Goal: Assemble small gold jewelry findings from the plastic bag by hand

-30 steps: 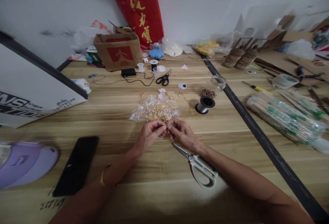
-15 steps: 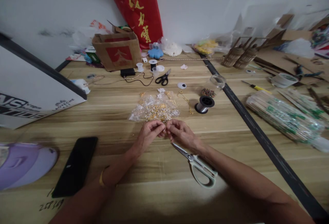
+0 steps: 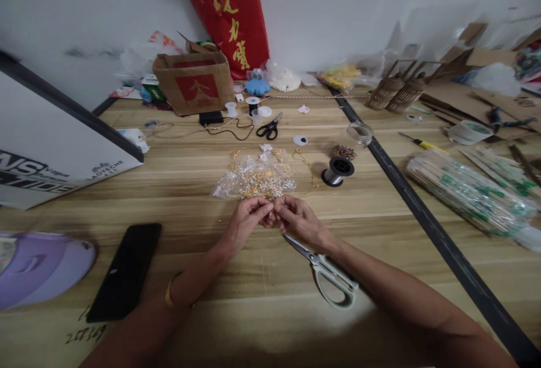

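Observation:
My left hand (image 3: 247, 218) and my right hand (image 3: 299, 220) meet fingertip to fingertip on the wooden table (image 3: 203, 199), both pinched round something tiny that I cannot make out. Just beyond them lies a clear plastic bag of small gold pieces (image 3: 257, 179). White-handled scissors (image 3: 327, 271) lie under my right wrist. A spool of thin wire (image 3: 337, 171) stands to the right of the bag, next to a gold chain (image 3: 307, 166).
A black phone (image 3: 125, 270) and a purple cap (image 3: 40, 266) lie at the left. A white board (image 3: 51, 142) leans there. Black scissors (image 3: 269, 127), small spools and a cardboard box (image 3: 194, 81) sit farther back. Bagged bamboo sticks (image 3: 469, 193) lie right of a black strip (image 3: 426, 216).

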Demonstrator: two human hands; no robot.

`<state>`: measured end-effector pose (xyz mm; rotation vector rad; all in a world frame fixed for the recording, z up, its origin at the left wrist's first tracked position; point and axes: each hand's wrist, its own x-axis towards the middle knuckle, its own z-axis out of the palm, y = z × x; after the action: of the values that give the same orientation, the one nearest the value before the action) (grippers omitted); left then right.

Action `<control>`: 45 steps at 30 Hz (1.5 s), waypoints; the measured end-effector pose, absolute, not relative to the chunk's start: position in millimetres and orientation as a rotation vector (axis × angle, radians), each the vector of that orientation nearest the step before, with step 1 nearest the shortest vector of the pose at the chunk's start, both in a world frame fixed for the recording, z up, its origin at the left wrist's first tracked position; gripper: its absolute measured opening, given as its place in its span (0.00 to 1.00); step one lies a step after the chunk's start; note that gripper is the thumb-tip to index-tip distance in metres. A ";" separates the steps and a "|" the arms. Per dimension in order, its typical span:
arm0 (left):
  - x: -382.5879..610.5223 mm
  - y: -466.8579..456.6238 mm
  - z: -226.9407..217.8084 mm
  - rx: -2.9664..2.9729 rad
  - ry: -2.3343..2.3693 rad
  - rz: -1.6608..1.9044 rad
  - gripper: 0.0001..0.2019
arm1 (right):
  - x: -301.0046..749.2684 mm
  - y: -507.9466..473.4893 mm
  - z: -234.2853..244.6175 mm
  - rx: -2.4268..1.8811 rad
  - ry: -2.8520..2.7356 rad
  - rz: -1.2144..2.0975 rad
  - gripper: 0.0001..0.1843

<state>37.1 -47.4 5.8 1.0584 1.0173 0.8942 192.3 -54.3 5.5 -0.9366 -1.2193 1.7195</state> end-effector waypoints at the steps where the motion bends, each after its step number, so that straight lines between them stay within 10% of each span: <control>1: 37.3 -47.6 5.9 1.054 1.015 0.898 0.15 | 192.3 -54.4 5.1 -0.938 -1.226 1.717 0.19; 45: 38.9 -53.1 -2.3 1.742 1.184 1.130 0.03 | 190.2 -53.6 -2.0 -0.914 -0.969 1.826 0.18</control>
<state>38.9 -53.1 -2.3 1.7424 1.1838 1.1297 190.2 -53.6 -2.0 -0.9136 -0.9691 1.8262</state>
